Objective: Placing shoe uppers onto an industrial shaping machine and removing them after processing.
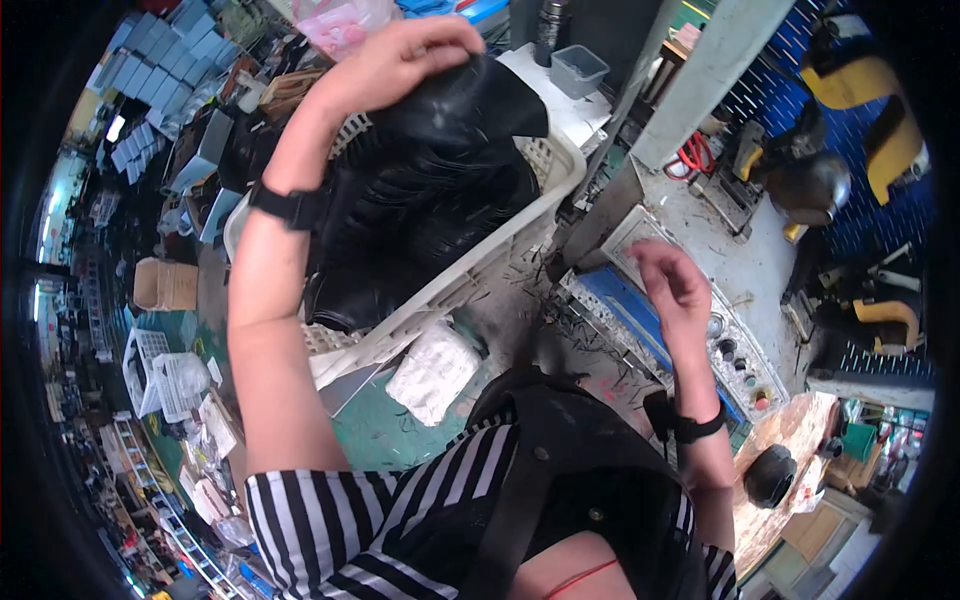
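A pale plastic basket (470, 270) stands in front of me, heaped with black, creased, leather-like pieces (430, 205). On top is a smooth, curved black piece (460, 105). My left hand (410, 60) reaches over its far left edge, fingers bent and closed on it; the fingertips are partly hidden. To the right, my right hand (675, 290) hovers above a machine's control panel (735, 345). Its fingers are loosely curled and apart, with nothing visible in them. Both wrists wear black bands.
A grey machine table (760, 240) at the right carries red-handled pliers (692, 155) and a rounded metal part (815, 190). A grey upright post (710, 80) rises beside it. A white wrapped bundle (435, 370) lies on the green floor. A clear tub (578, 72) sits behind the basket.
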`<state>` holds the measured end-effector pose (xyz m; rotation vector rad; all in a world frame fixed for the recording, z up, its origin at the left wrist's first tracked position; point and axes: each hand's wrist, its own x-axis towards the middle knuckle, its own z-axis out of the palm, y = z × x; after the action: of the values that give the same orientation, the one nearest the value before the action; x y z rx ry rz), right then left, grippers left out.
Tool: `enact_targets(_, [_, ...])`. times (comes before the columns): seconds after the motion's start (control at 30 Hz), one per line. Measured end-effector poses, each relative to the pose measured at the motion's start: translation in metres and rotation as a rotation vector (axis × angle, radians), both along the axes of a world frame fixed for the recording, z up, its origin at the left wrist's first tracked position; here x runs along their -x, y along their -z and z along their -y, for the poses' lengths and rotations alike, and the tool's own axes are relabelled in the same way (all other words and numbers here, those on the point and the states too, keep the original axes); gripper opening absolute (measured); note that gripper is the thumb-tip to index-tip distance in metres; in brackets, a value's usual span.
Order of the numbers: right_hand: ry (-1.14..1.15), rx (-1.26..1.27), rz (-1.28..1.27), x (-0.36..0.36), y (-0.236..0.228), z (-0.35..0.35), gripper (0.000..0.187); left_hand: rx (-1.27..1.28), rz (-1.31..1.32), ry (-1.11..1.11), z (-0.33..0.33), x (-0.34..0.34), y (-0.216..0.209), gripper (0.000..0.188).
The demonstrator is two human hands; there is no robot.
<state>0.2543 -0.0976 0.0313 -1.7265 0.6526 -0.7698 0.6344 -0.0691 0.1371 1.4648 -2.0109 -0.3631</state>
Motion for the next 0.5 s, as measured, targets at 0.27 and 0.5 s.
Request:
enact_targets(0.27, [-0.313,0.17,-0.216,-0.001,-0.079,0.018,0.024,-0.151,-0.07,0.505,-0.005,0.17,-0.012,0.016])
enact_targets(0.5, [-0.329,-0.224,-0.222,0.1,-0.047,0.013,0.025,-1.092,-0.274,0.665,0.033,0.216,0.071,0.036])
